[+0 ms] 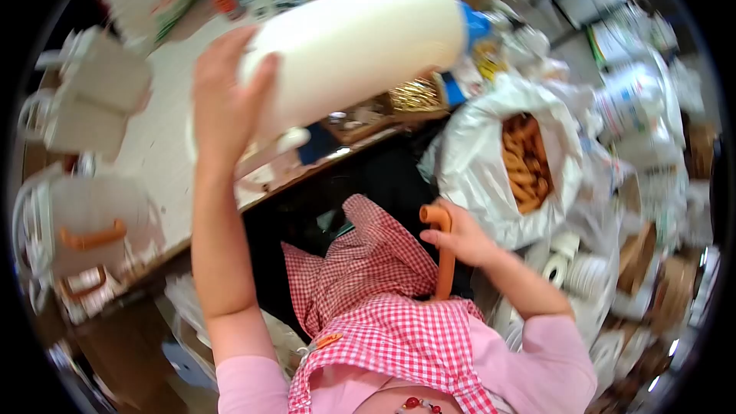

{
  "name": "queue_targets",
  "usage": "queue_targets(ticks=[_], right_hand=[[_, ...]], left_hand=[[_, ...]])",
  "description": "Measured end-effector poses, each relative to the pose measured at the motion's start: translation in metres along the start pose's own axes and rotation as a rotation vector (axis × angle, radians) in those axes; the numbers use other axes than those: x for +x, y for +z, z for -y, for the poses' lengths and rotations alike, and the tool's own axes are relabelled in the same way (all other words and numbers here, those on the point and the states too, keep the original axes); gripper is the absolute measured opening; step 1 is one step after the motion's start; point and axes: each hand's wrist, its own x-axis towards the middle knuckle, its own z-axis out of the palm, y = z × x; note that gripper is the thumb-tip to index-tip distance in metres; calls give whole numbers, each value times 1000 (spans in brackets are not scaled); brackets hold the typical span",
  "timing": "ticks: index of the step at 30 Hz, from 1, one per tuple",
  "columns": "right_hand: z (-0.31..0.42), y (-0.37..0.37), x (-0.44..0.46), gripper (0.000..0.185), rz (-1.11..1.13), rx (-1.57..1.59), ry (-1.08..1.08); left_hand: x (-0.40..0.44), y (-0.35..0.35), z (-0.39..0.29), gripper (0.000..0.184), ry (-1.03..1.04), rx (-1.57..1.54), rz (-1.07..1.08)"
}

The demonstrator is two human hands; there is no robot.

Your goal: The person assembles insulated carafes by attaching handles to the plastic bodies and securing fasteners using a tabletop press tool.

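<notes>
My left hand (226, 92) grips the near left end of a large white cylindrical container (360, 46), thumb and fingers spread round its edge. The container lies tilted over the workbench, and a blue part (475, 24) shows at its far right end. Motion blurs this hand a little. In front of my body, my right hand (464, 238) is closed round a curved orange plastic handle (445, 268), held upright with its bent end on top. Beside that hand, a white plastic bag (475, 146) stands open with many similar orange handles (525, 165) inside.
On the workbench (172, 138) stand white containers (100, 92) at the left, one with an orange handle (92, 235). An open box of small brass-coloured parts (416, 96) sits near the bench edge. Bags, rolls (586, 272) and cartons crowd the right side.
</notes>
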Motion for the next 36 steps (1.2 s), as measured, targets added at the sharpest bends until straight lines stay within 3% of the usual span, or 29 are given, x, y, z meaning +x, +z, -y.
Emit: queue_targets(ticks=[1,3,4,6,9,12,13,15,16,17,19,21,23,25,27,29,31,32,33,34,36], right_hand=[[-4,13,-5,42,89,269,282],[-3,30,-15,61,45,432,371],[6,31,-19,67,70,369,378],[3,33,-30,75,102,81,197],[-6,1,-38,59,376,-286,51],[1,-46,-46,51,808,-253,484],[3,-52,-52,52,928,-460,482],[34,-35,-51,50,1046,-1048,428],[23,-28,-61,41,947,-1210,295],[15,-18,-63,33,965,-1342,273],[15,-10,-59,32,936,-1347,-5],[-33,-10,-55,28,759,-759,-257],[-7,6,-44,25,737,-489,52],[14,7,-36,25,661,-477,39],[22,1,-29,28,588,-274,379],[16,-19,-26,27,435,-77,274],[53,-25,-6,32,447,118,209],[69,-21,3,37,339,254,200],[43,-39,19,38,307,3,117],[70,-35,29,39,213,316,162],[118,-30,52,32,159,212,-35]], left_hand=[[0,-2,-5,41,-19,-3,11],[-1,-1,-6,46,-34,15,-22],[-2,-1,-7,47,-39,23,-32],[-2,-2,-6,47,-48,32,-62],[-2,-3,-9,44,-45,2,-74],[-4,-3,-8,44,-66,-3,-73],[-5,-3,-8,44,-80,-6,-81],[-4,-3,-7,50,-79,8,-72],[-3,-1,-6,50,-84,13,-85],[-2,2,-6,50,-81,-12,-86],[-4,-4,-7,51,-94,-40,-87],[-8,-4,-10,52,-102,-28,-113],[-10,-5,-11,54,-142,-15,-62],[-12,-6,-7,55,-125,-46,-106],[-11,-9,-11,56,-135,-38,-111],[-12,-8,-12,57,-167,-65,-109],[-14,-5,-8,57,-142,-20,-99],[-14,1,-6,58,-134,-20,-143],[-13,1,-4,57,-144,-50,-141],[-12,1,-7,56,-151,-84,-129],[-13,-7,-10,55,-144,-52,-152]])
